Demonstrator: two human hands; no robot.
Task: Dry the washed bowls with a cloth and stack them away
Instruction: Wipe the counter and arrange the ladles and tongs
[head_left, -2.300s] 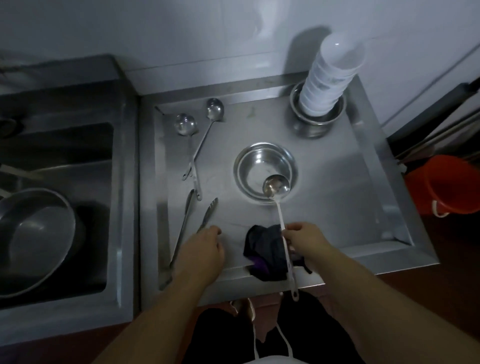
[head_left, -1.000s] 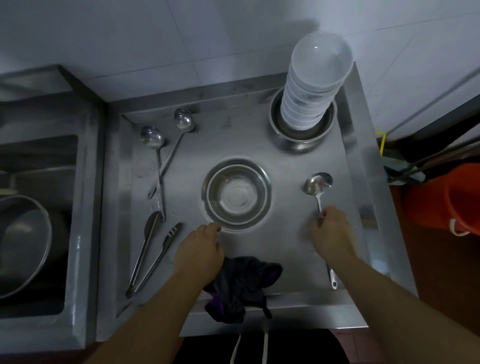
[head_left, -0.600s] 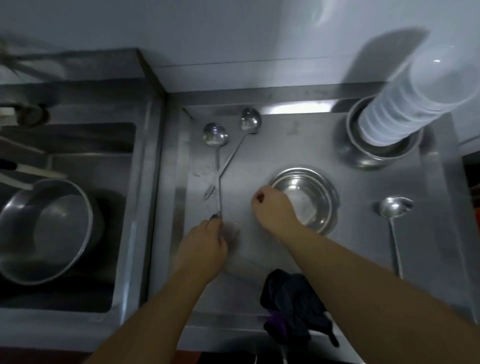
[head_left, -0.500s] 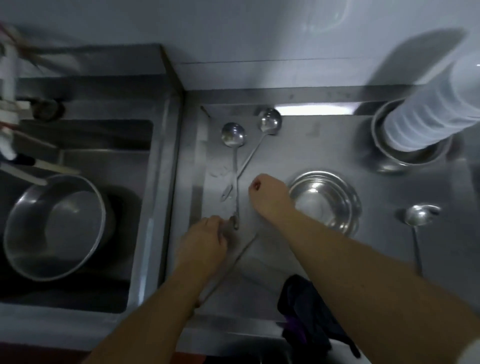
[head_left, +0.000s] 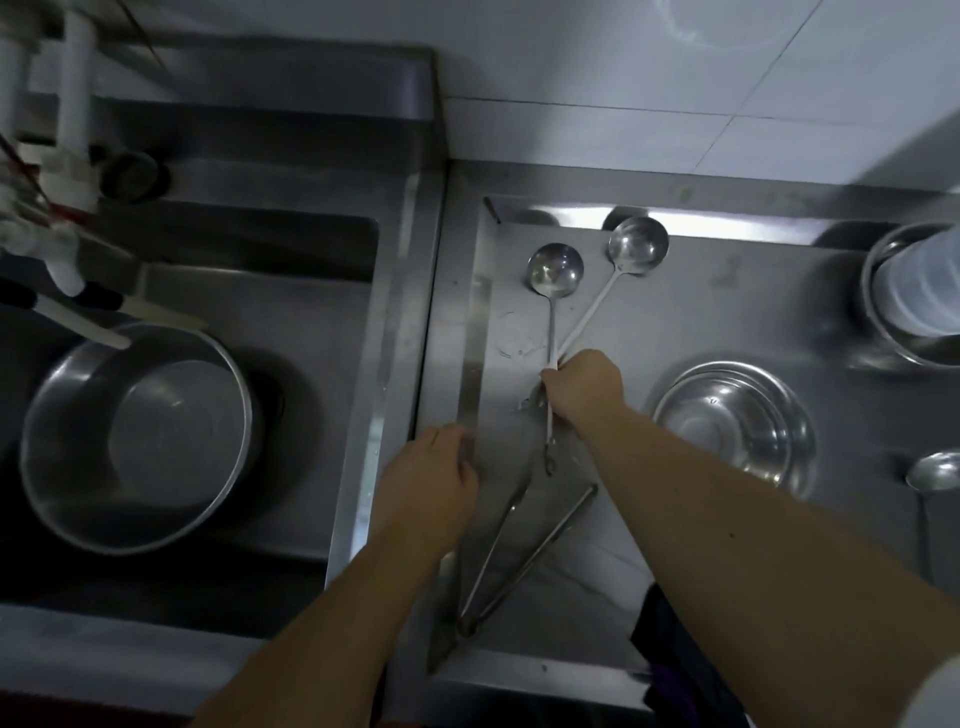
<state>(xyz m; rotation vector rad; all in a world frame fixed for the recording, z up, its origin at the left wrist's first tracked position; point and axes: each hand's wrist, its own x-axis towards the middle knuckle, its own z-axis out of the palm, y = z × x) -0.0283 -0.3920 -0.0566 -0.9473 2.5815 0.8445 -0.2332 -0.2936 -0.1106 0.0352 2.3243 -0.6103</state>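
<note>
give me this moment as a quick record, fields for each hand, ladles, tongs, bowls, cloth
right hand: right hand grips the crossed handles of two ladles
left hand: left hand by the tongs, fingers loosely curled, holding nothing
third ladle: third ladle lies at the right edge
steel bowl: steel bowl upright on the counter
white bowls: white bowl stack in a steel pot
cloth: dark cloth at the front edge
sink: large steel basin

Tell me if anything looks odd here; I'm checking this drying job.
The dark cloth lies bunched, hanging over the steel counter's front edge, unused. The right hand grips two crossed steel ladles, not the steel bowl.
</note>
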